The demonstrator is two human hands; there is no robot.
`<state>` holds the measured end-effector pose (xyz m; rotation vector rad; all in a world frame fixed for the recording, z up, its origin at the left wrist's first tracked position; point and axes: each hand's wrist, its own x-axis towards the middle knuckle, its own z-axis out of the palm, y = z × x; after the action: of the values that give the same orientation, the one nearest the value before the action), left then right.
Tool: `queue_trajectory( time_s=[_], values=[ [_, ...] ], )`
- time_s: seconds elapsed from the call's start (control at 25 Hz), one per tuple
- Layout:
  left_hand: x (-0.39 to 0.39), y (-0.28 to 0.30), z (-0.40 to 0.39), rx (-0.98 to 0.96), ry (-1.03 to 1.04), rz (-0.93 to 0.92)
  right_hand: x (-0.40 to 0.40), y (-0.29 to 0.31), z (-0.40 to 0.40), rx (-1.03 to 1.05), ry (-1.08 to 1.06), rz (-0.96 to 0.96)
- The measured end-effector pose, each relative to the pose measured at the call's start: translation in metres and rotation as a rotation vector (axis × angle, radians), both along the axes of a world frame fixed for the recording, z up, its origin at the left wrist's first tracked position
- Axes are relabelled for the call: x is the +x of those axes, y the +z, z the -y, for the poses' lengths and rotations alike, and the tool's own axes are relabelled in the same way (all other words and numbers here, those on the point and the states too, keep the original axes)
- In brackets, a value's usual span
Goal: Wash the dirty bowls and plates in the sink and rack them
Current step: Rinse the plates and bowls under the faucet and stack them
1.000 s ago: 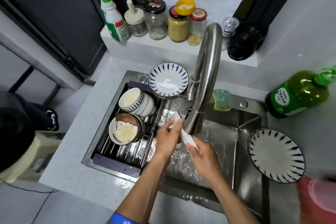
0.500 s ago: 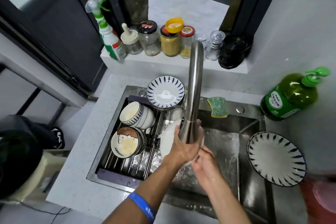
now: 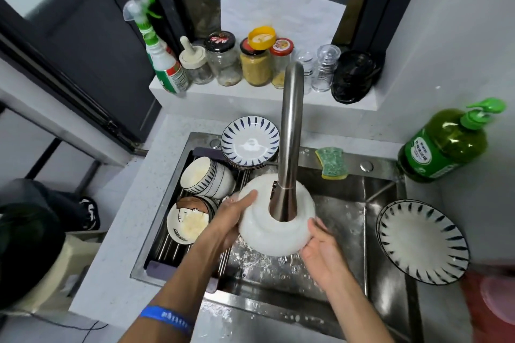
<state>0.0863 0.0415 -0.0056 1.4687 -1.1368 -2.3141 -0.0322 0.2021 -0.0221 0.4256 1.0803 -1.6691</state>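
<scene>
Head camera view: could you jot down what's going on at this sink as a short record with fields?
Activity: rinsing a white dish under the faucet
Left hand: holds the dish's left edge
Right hand: supports the dish's right side
Rack: over the sink's left part, holding two dirty bowls and a patterned plate
Sink right edge: striped plate
Behind sink: sponge, green soap bottle

We saw even, soft light, glare on the wet sink (image 3: 342, 220), wide-angle bending at edges, and motion blur bottom right.
</scene>
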Motion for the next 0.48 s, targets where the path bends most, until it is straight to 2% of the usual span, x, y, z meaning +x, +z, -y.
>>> queue_trajectory(
  time_s=[0.08, 0.16, 0.24, 0.32, 0.36, 0.4, 0.44, 0.48],
  values=[
    [0.007, -0.001, -0.006, -0.069, -0.016, -0.085, -0.005, -0.007, 0.008, 0.213, 0.166, -0.073],
    [0.013, 0.004, -0.024, -0.314, -0.324, -0.05, -0.016, -0.006, 0.009, 0.326, 0.324, -0.065],
    [0.019, 0.0, -0.045, -0.678, -0.723, 0.026, -0.03, -0.008, 0.006, 0.336, 0.344, 0.011],
    [0.025, -0.015, -0.056, -1.107, -0.913, 0.112, -0.036, -0.012, 0.001, 0.377, 0.308, 0.024],
    [0.028, -0.024, -0.057, -1.19, -0.86, 0.133, -0.035, -0.016, -0.001, 0.384, 0.287, -0.001],
    [0.029, -0.029, -0.057, -1.133, -0.728, 0.153, -0.031, -0.018, -0.003, 0.35, 0.255, -0.034],
    [0.029, -0.03, -0.059, -0.948, -0.503, 0.136, -0.025, -0.018, -0.004, 0.32, 0.224, -0.073],
    [0.026, -0.025, -0.062, -0.678, -0.254, 0.096, -0.017, -0.018, -0.003, 0.311, 0.199, -0.121]
  ],
)
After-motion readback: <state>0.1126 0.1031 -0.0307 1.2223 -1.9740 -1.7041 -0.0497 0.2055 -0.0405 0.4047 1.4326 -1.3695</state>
